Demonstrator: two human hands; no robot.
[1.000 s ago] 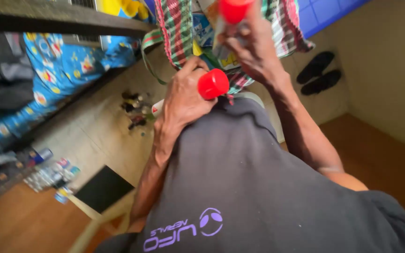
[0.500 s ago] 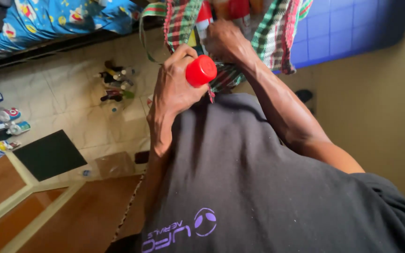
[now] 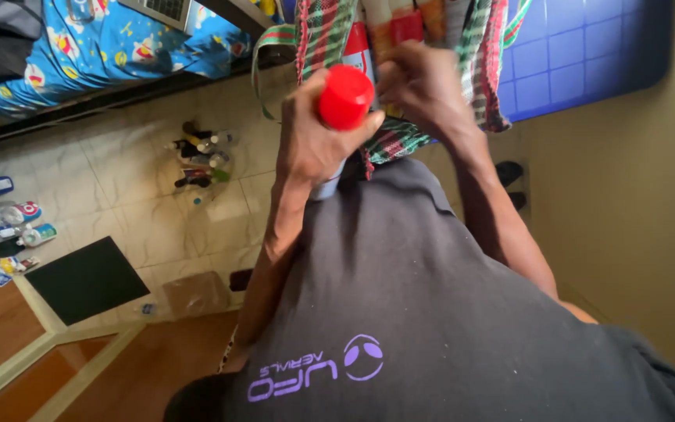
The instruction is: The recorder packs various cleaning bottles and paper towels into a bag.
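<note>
My left hand [image 3: 314, 144] grips a spray can with a round red cap [image 3: 345, 96], held upright in front of my chest. My right hand [image 3: 423, 86] is just to its right, fingers curled at the mouth of a red, green and white checked bag [image 3: 482, 55]. Several more cans and bottles [image 3: 388, 23] stand inside the bag; whether the right hand holds one of them is hidden by its fingers. My dark grey shirt [image 3: 400, 297] fills the lower frame.
A tiled floor [image 3: 134, 195] lies to the left with a cluster of small bottles [image 3: 201, 156], plastic bottles [image 3: 1, 223] and a black mat [image 3: 83, 277]. A bed with blue patterned sheets [image 3: 103, 43] runs along the top left. Dark sandals [image 3: 512, 184] lie by the beige wall [image 3: 626, 195].
My left hand lifted the red-capped can higher, toward the bag's mouth. My right hand came down from inside the bag to its opening beside the can.
</note>
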